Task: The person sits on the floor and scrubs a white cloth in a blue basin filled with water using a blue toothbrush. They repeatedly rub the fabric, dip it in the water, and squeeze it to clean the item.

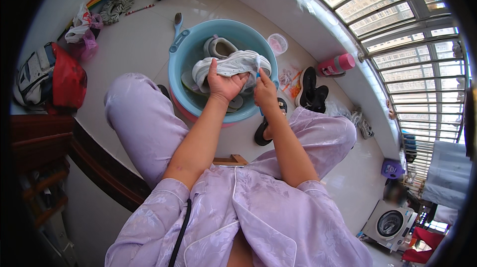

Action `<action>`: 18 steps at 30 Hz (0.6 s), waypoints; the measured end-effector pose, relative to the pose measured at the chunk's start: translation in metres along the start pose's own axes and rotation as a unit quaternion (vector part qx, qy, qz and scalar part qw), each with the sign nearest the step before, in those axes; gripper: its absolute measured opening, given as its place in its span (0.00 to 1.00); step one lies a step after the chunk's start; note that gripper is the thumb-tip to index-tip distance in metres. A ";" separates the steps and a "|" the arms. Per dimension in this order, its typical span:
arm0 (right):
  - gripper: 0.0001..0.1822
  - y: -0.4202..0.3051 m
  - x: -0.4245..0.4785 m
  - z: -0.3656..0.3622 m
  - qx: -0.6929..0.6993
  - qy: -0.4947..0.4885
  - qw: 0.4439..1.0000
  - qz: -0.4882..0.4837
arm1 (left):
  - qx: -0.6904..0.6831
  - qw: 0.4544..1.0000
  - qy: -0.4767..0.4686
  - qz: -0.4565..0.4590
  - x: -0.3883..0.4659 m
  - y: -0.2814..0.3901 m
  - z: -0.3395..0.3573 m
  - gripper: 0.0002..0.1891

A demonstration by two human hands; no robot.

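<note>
A light blue plastic basin [223,24] stands in front of me with water and shoes in it. My left hand [228,85] lies palm up under a white sneaker [231,63] and holds it above the basin. In my right hand [266,92] is a toothbrush [258,66] with a blue handle, its head against the sneaker. Behind the held shoe, a second pale sneaker [220,47] rests in the basin. Grey insoles [235,103] lie low in the basin, partly covered by my left hand and wrist.
A blue scrubbing brush [178,24] lies beyond the basin's upper left edge. To the right are a clear cup [277,44], a pink bottle [336,65] and black shoes [308,88]. A red bag [68,78] is at far left.
</note>
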State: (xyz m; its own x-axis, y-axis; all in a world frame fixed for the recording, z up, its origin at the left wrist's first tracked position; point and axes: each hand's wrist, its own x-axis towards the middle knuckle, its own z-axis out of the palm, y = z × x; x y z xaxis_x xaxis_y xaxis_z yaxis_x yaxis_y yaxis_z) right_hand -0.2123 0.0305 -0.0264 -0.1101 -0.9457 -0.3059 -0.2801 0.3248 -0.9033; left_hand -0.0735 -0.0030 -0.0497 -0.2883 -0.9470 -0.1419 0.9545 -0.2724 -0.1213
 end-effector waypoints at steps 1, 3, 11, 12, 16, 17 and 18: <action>0.25 0.015 0.006 0.014 -0.076 0.002 0.995 -0.070 | 0.019 0.999 0.032 0.032 0.005 -0.002 -0.005 0.39; 0.21 0.032 0.007 0.043 -0.194 0.022 0.962 -0.189 | 0.025 0.997 0.053 0.042 0.008 -0.004 -0.008 0.40; 0.24 0.012 -0.021 0.023 -0.223 0.092 0.942 -0.234 | -0.020 0.997 0.070 -0.014 0.001 -0.002 0.006 0.42; 0.24 0.004 -0.029 0.024 -0.245 0.074 0.945 -0.201 | -0.027 0.998 0.061 -0.018 -0.002 0.002 0.005 0.42; 0.25 -0.015 -0.021 0.012 -0.131 0.111 0.985 -0.025 | -0.023 0.999 0.031 -0.034 -0.002 -0.002 0.003 0.43; 0.24 -0.004 -0.019 0.022 -0.156 0.115 0.976 -0.100 | -0.022 0.999 0.021 -0.039 -0.002 -0.004 0.003 0.43; 0.24 0.015 -0.014 0.034 -0.183 0.122 0.960 -0.175 | -0.025 0.999 0.010 -0.038 0.000 -0.003 0.002 0.44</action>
State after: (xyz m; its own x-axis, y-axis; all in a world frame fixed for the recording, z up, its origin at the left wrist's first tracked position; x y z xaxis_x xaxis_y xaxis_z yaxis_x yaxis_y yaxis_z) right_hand -0.1827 0.0487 -0.0461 -0.1560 -0.9808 0.1173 -0.6524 0.0132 -0.7577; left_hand -0.0765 -0.0027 -0.0471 -0.3621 -0.9199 -0.1503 0.9249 -0.3346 -0.1805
